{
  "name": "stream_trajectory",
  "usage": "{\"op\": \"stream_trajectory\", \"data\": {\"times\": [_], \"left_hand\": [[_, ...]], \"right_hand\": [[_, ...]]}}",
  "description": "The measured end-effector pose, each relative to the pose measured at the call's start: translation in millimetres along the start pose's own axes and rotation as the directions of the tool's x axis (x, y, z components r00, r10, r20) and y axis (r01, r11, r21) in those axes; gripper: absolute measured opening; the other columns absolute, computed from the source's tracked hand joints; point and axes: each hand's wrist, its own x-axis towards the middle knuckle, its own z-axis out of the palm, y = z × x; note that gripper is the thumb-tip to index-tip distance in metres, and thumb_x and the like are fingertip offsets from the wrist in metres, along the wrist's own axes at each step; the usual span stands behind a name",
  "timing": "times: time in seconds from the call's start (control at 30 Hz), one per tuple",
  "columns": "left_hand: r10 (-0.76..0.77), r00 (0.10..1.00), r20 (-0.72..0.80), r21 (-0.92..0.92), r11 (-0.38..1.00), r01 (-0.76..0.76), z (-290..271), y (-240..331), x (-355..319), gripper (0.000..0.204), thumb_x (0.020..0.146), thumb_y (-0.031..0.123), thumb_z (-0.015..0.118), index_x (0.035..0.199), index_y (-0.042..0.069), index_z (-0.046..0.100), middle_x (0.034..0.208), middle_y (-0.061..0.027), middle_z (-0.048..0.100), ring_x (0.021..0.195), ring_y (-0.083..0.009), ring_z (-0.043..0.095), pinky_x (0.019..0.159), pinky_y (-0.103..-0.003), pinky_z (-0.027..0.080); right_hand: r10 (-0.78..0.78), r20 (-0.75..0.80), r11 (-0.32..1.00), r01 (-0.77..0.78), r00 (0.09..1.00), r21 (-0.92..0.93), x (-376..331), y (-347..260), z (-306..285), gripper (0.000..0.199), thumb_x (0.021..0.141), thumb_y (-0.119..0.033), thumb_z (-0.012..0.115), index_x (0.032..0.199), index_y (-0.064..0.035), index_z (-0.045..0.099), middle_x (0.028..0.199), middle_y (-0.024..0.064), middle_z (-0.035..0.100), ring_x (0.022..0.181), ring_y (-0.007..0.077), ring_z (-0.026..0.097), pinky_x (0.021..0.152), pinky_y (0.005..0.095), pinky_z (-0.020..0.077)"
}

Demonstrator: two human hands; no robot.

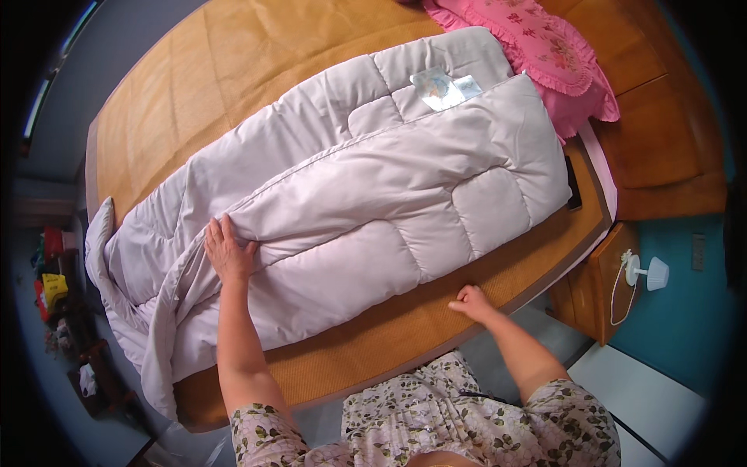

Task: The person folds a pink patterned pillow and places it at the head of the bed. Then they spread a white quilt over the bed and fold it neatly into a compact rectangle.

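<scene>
A pale pinkish-grey quilt [350,226] lies folded lengthwise across a bed, its upper layer turned back over the lower one. Its end at the left is bunched and rumpled. My left hand [230,253] rests on the quilt near that bunched end, fingers spread beside the folded edge. My right hand [471,302] is closed, fingers curled, over the near strip of the tan woven mat [358,358], apart from the quilt. Nothing shows in it. A shiny printed label [442,87] lies on the quilt's far part.
A pink ruffled pillow [548,50] touches the quilt's right end, by the wooden headboard [654,132]. A dark flat object [573,183] pokes out beside the quilt. A white lamp [654,273] stands near the wooden nightstand [603,288]. Colourful packages [54,289] sit at far left.
</scene>
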Motion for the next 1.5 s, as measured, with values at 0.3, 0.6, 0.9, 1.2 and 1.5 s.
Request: {"op": "stream_trajectory", "data": {"times": [0.3, 0.6, 0.9, 1.2, 1.5], "left_hand": [[0.061, 0.954, 0.294, -0.127, 0.992, -0.024, -4.6, 22.0, 26.2, 0.078, 0.057, 0.035, 0.075, 0.123, 0.009, 0.043, 0.118, -0.0131, 0.05, 0.112, -0.028, 0.044, 0.095, -0.04, 0.03], [0.23, 0.959, 0.168, -0.411, 0.9, -0.144, -18.6, 38.5, -31.5, 0.048, 0.064, 0.012, 0.066, 0.111, 0.011, 0.054, 0.088, -0.0131, 0.061, 0.084, -0.0324, 0.056, 0.071, -0.042, 0.045], [0.776, 0.525, 0.35, -0.667, 0.6, -0.442, -64.8, 61.6, -255.0, 0.045, 0.064, 0.005, 0.056, 0.107, 0.018, 0.058, 0.076, -0.0085, 0.055, 0.072, -0.0281, 0.056, 0.065, -0.04, 0.044], [0.708, 0.314, 0.633, -0.651, 0.706, -0.28, -30.8, 73.9, -372.3, 0.04, 0.069, 0.016, 0.057, 0.109, 0.019, 0.053, 0.09, -0.0135, 0.06, 0.085, -0.03, 0.059, 0.072, -0.04, 0.046], [0.661, 0.292, 0.692, -0.704, 0.527, 0.476, 12.9, 82.9, -352.5, 0.041, 0.079, 0.028, 0.06, 0.115, 0.011, 0.049, 0.087, -0.0104, 0.06, 0.082, -0.0206, 0.058, 0.073, -0.034, 0.046]], "right_hand": [[0.301, 0.107, 0.876, -0.231, 0.948, -0.424, 16.6, -45.6, 6.0, 0.061, 0.066, -0.045, 0.07, 0.107, -0.0027, 0.054, 0.111, 0.0173, 0.054, 0.107, 0.0302, 0.049, 0.089, 0.0383, 0.0412], [0.307, 0.084, 0.866, -0.241, 0.948, -0.439, 28.6, -33.1, 19.6, 0.066, 0.066, -0.045, 0.07, 0.109, 0.002, 0.053, 0.116, 0.0207, 0.051, 0.112, 0.033, 0.044, 0.093, 0.038, 0.038], [-0.015, 0.041, 0.94, 0.028, 0.999, -0.339, 31.6, 9.6, 22.3, 0.067, 0.067, -0.042, 0.067, 0.118, -0.0028, 0.049, 0.119, 0.0176, 0.051, 0.11, 0.0321, 0.047, 0.093, 0.0373, 0.0386], [0.02, 0.918, 0.817, 0.523, 0.397, -0.244, -118.7, -29.3, -4.0, 0.028, 0.081, -0.029, 0.055, 0.106, -0.0171, 0.059, 0.102, 0.008, 0.061, 0.094, 0.0256, 0.057, 0.081, 0.0361, 0.0446], [-0.561, 0.427, 0.496, 0.7, 0.71, -0.514, -2.2, -202.0, 43.2, 0.021, 0.078, -0.014, 0.052, 0.096, -0.0087, 0.061, 0.097, 0.0147, 0.055, 0.09, 0.0256, 0.056, 0.077, 0.0377, 0.0466]]}}
